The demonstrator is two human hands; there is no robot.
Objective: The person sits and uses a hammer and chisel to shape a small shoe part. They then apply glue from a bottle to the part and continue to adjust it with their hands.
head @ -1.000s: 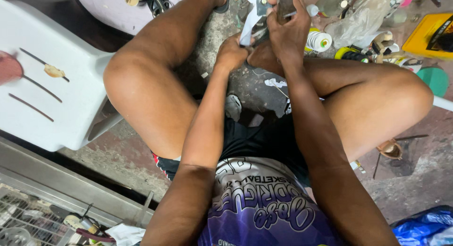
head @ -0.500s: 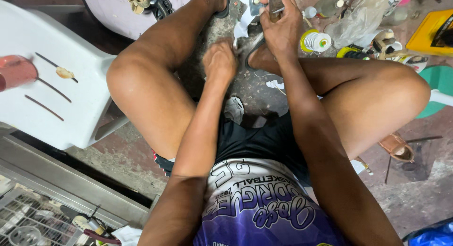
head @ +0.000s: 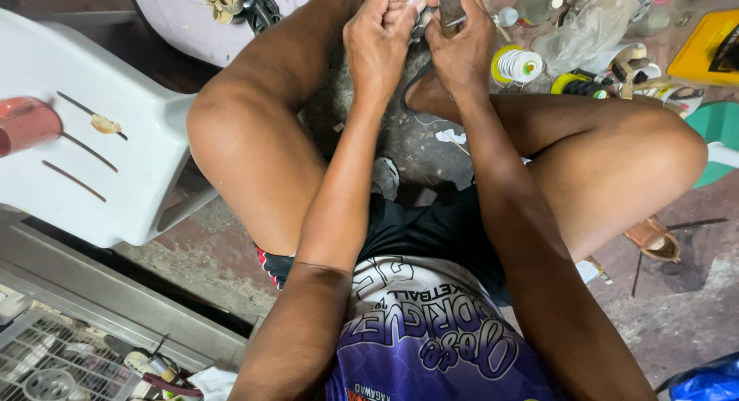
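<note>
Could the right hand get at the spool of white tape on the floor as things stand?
Probably yes, but not freely: the right hand is gripping a dark flat tool, so it would have to let go first. The spool of white tape lies just beside it on the floor, with nothing between them.

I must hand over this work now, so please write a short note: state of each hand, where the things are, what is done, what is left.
Left hand: closed, fingers pinching a small pale piece at the top edge, mostly out of view.
Right hand: closed on a narrow dark tool, held against that piece.
Both hands work over the floor between the knees.
Nearby: tape roll right of the hands, white chair on the left, sandal by the right knee.
Done: cannot tell; the piece is too hidden.
Left: cannot tell; both hands are on the piece.
</note>
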